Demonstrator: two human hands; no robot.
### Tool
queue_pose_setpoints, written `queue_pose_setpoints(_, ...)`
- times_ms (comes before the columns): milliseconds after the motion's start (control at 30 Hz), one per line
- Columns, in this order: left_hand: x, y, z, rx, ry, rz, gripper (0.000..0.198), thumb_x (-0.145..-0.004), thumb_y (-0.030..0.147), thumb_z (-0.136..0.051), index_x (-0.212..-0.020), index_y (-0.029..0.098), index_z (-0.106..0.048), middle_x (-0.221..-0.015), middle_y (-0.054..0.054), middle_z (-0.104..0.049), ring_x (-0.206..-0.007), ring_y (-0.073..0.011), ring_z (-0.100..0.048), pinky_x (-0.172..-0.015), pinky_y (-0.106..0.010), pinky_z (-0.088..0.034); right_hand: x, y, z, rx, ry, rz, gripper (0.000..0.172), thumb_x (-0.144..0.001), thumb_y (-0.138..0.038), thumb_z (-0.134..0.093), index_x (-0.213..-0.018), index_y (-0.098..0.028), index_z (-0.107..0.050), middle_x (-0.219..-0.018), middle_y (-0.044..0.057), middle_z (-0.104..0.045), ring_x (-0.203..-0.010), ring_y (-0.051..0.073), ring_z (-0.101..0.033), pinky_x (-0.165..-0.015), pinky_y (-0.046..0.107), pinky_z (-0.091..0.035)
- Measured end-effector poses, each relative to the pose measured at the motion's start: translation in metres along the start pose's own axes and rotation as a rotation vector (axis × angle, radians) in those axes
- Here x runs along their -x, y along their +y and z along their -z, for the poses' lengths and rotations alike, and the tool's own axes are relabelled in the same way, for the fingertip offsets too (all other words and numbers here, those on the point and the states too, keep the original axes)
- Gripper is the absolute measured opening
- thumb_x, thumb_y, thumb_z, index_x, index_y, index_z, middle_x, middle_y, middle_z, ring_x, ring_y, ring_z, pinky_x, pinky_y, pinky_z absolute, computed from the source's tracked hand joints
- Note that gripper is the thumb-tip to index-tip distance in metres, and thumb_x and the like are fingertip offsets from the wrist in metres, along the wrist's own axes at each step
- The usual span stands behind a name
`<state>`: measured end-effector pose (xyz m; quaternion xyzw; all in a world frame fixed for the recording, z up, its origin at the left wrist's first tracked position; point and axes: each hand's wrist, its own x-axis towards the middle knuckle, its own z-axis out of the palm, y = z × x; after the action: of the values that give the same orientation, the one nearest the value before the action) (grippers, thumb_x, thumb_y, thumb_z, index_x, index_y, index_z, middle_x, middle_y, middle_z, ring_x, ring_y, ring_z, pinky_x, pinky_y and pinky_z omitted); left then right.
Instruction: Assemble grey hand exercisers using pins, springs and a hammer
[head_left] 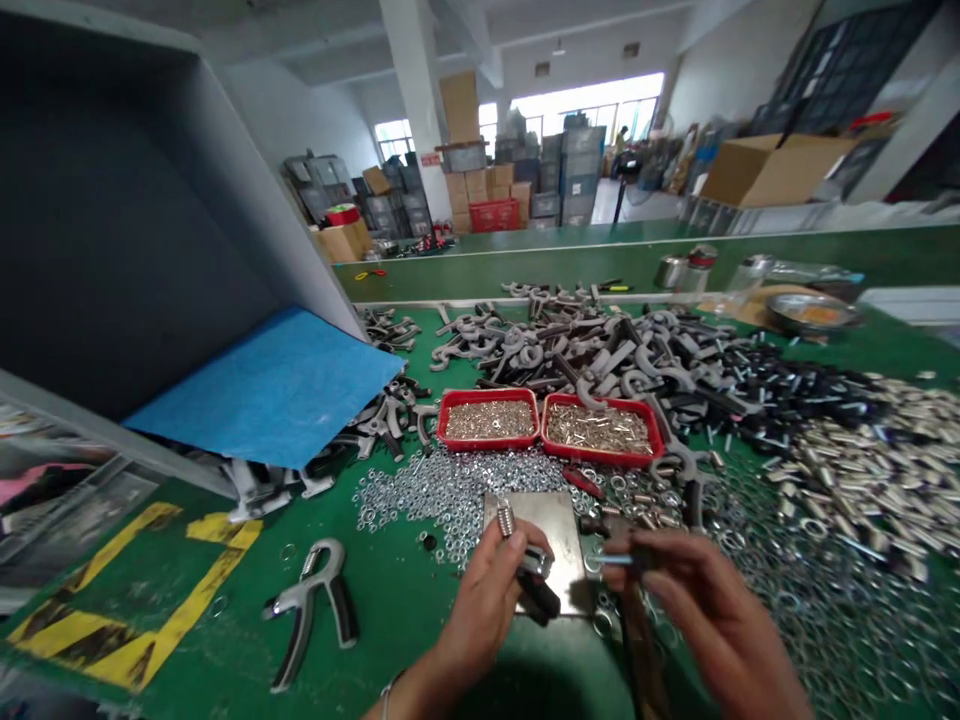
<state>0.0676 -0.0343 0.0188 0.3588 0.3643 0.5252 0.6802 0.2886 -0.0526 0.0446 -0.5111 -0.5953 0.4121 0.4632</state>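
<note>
My left hand (480, 610) holds a dark grip piece with a short steel coil spring (505, 518) standing up from it, over a flat steel plate (534, 530). My right hand (709, 610) pinches a thin metal rod (611, 559) and a small dark part, with the rod's tip close to the spring piece. Loose steel nuts and washers (450, 490) spread around the plate. An assembled hand grip trainer (311, 610) lies on the green bench mat (405, 640) to the left of my hands.
Two red trays (487, 398) of small metal parts stand beyond the plate. Behind them lies a heap of grey grip frames (585, 360), with silver cylinders (862, 470) at right. A grey cabinet with a blue sheet (262, 385) looms left. Boxes stand farther back.
</note>
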Motion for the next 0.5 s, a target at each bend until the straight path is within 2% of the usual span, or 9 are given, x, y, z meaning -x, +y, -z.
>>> queue_pose_setpoints(67, 0.007, 0.005, 0.000, 0.009, -0.066, -0.012, 0.026, -0.098, 0.040, -0.048, -0.094, 0.017, -0.059, -0.089, -0.004, -0.054, -0.079, -0.0140, -0.049, -0.076, -0.026, -0.041, 0.018, -0.010, -0.034, -0.046, -0.027, 0.060, 0.021, -0.096, -0.032, -0.053, -0.118, -0.031, -0.054, -0.110, 0.004, -0.073, -0.095, 0.019, -0.073, -0.080, 0.028, -0.061)
queue_pose_setpoints(133, 0.015, 0.011, 0.002, -0.001, -0.115, -0.028, 0.029, -0.100, 0.042, -0.044, -0.094, 0.017, -0.058, -0.090, -0.005, -0.055, -0.082, -0.0156, -0.050, -0.079, -0.028, -0.042, 0.025, -0.013, -0.049, 0.006, -0.047, 0.140, 0.024, -0.097, -0.029, -0.052, -0.120, -0.033, -0.054, -0.109, 0.001, -0.073, -0.097, 0.017, -0.072, -0.081, 0.025, -0.060)
queue_pose_setpoints(267, 0.028, 0.023, 0.009, -0.091, -0.131, -0.082, 0.039, -0.102, 0.043, -0.034, -0.092, 0.016, -0.059, -0.091, -0.007, -0.057, -0.085, -0.0177, -0.052, -0.083, -0.031, -0.043, 0.023, -0.014, -0.054, 0.260, -0.133, 0.419, 0.033, -0.094, -0.024, -0.056, -0.126, -0.031, -0.053, -0.112, 0.004, -0.071, -0.103, 0.019, -0.069, -0.087, 0.029, -0.059)
queue_pose_setpoints(333, 0.031, 0.027, 0.012, -0.145, -0.128, -0.101, 0.041, -0.103, 0.042, -0.032, -0.091, 0.015, -0.060, -0.092, -0.008, -0.058, -0.084, -0.0180, -0.052, -0.082, -0.031, -0.043, 0.022, -0.015, -0.057, 0.353, -0.149, 0.534, 0.038, -0.093, -0.019, -0.056, -0.129, -0.028, -0.051, -0.110, 0.006, -0.071, -0.101, 0.020, -0.069, -0.083, 0.030, -0.060)
queue_pose_setpoints(400, 0.033, 0.030, 0.014, -0.178, -0.136, -0.110, 0.042, -0.103, 0.041, -0.030, -0.092, 0.014, -0.060, -0.092, -0.009, -0.059, -0.084, -0.0183, -0.053, -0.082, -0.031, -0.043, 0.023, -0.017, -0.061, 0.392, -0.135, 0.580, 0.041, -0.092, -0.015, -0.056, -0.131, -0.026, -0.048, -0.105, 0.007, -0.071, -0.096, 0.020, -0.070, -0.078, 0.030, -0.061)
queue_pose_setpoints(500, 0.033, 0.033, 0.013, -0.166, -0.134, -0.118, 0.042, -0.103, 0.042, -0.029, -0.092, 0.015, -0.059, -0.093, -0.009, -0.060, -0.083, -0.0187, -0.054, -0.082, -0.032, -0.044, 0.026, -0.017, -0.069, 0.394, -0.100, 0.572, 0.043, -0.092, -0.013, -0.055, -0.131, -0.027, -0.046, -0.103, 0.008, -0.071, -0.094, 0.022, -0.070, -0.077, 0.034, -0.061)
